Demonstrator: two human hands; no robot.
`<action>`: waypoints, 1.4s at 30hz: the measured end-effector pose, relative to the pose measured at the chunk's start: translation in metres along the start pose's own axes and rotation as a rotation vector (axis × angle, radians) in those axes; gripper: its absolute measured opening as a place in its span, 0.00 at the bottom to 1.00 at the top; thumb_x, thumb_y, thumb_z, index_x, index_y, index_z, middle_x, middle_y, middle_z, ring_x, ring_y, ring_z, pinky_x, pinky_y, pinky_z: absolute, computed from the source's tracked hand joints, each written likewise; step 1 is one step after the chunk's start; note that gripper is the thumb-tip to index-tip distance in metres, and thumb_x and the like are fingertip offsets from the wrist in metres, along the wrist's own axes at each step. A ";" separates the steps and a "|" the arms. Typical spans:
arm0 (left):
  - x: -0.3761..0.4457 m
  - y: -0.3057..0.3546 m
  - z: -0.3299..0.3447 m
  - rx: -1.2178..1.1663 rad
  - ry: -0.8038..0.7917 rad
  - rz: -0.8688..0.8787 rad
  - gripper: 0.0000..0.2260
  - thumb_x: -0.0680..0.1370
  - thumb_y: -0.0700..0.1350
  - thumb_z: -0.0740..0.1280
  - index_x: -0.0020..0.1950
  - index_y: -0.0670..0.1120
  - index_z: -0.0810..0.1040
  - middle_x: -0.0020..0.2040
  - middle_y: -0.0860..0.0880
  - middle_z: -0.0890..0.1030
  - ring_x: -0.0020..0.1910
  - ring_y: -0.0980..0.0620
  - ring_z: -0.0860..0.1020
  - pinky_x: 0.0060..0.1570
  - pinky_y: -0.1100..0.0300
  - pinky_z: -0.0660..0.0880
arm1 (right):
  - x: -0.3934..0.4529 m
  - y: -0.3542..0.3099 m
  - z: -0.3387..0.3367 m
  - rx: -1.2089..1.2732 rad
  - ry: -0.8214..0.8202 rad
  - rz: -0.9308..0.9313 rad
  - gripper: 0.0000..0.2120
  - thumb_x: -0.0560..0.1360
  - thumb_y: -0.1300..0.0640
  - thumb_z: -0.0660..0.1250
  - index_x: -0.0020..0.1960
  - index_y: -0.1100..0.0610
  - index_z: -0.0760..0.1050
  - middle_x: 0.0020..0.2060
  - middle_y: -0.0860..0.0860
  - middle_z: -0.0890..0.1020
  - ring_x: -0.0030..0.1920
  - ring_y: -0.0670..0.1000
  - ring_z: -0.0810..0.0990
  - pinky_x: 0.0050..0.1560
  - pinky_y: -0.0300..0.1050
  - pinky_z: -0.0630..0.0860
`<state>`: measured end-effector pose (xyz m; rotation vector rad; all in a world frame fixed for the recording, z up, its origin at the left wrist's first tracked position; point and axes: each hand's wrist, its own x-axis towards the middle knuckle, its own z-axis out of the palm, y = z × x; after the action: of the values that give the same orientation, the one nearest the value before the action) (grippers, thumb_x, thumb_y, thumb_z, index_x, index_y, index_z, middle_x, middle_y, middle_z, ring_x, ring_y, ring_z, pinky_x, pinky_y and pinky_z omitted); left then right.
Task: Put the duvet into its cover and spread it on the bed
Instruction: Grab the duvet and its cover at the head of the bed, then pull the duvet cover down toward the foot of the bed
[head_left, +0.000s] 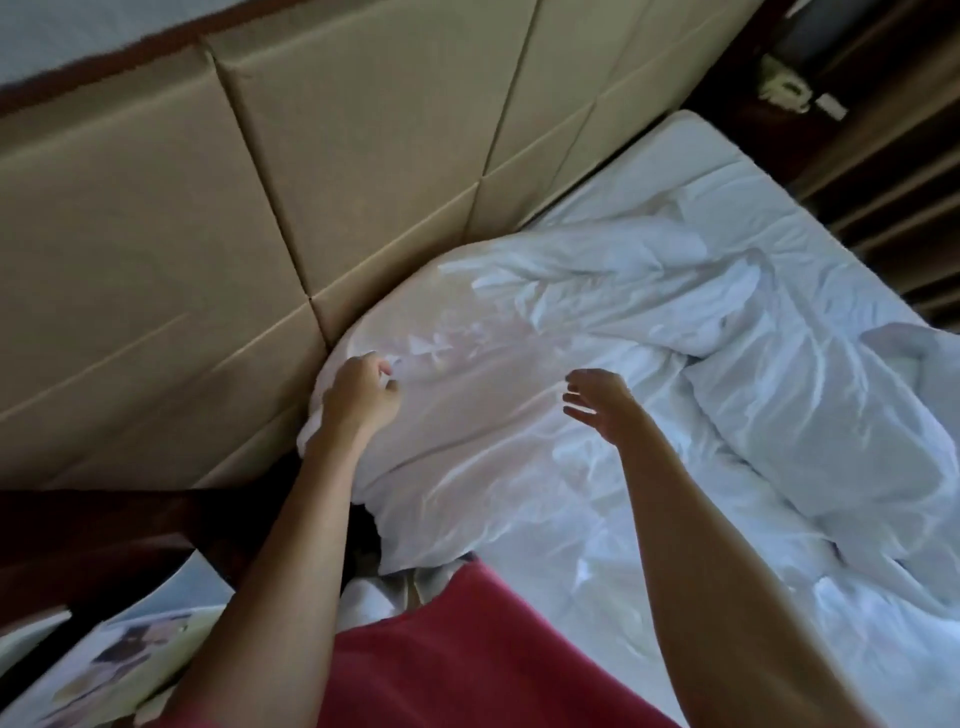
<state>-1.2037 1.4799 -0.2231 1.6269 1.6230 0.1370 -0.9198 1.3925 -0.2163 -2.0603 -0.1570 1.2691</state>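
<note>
Nearest the camera, a red garment (467, 649) is filling the lower middle of the view, with both bare forearms reaching out over it toward the bed (691, 140). Low on the left, some printed paper (119, 660) is lying on a dark wooden surface (104, 535); what is printed on it is too blurred to read. The left hand (361, 397) is gripping the white duvet cover (493, 431) at its rounded corner, fingers curled into the cloth, just beside the padded beige headboard (260, 208). The right hand (597, 402) is hovering above the cover with fingers spread and relaxed, holding nothing and, as far as the view allows, not touching the fabric. The cover is lying across the near side of the mattress, smooth and slightly puffed under the hands, and bunching into creased folds farther out. Beyond it, toward the right, a thicker white mass, probably the duvet (810, 395), is lying rumpled on the bed. Farther still, the bare corner of the mattress is showing against the headboard, and dark wood furniture (857, 130) is standing at the far right.
</note>
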 end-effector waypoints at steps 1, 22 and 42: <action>0.004 0.013 0.005 0.012 -0.009 0.034 0.11 0.78 0.41 0.65 0.59 0.43 0.79 0.59 0.45 0.81 0.60 0.42 0.77 0.58 0.53 0.73 | 0.002 -0.001 -0.011 0.015 0.021 -0.006 0.02 0.78 0.64 0.66 0.50 0.60 0.76 0.43 0.56 0.77 0.49 0.55 0.79 0.46 0.47 0.80; 0.101 0.239 0.164 0.572 -0.187 0.573 0.36 0.74 0.53 0.70 0.78 0.51 0.58 0.75 0.49 0.64 0.72 0.44 0.65 0.67 0.45 0.67 | 0.205 -0.053 -0.124 0.694 0.137 0.096 0.59 0.48 0.31 0.81 0.73 0.50 0.66 0.63 0.48 0.78 0.58 0.53 0.79 0.43 0.47 0.80; 0.257 0.298 0.096 0.506 0.149 0.404 0.26 0.79 0.42 0.63 0.76 0.47 0.60 0.72 0.42 0.67 0.69 0.38 0.69 0.64 0.43 0.69 | 0.313 -0.279 -0.104 -0.269 -0.067 -0.451 0.36 0.75 0.44 0.69 0.77 0.58 0.61 0.70 0.53 0.71 0.69 0.56 0.72 0.66 0.50 0.71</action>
<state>-0.8692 1.7088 -0.2259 2.3758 1.4910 0.0555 -0.6056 1.6863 -0.2464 -2.0430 -0.8138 1.0752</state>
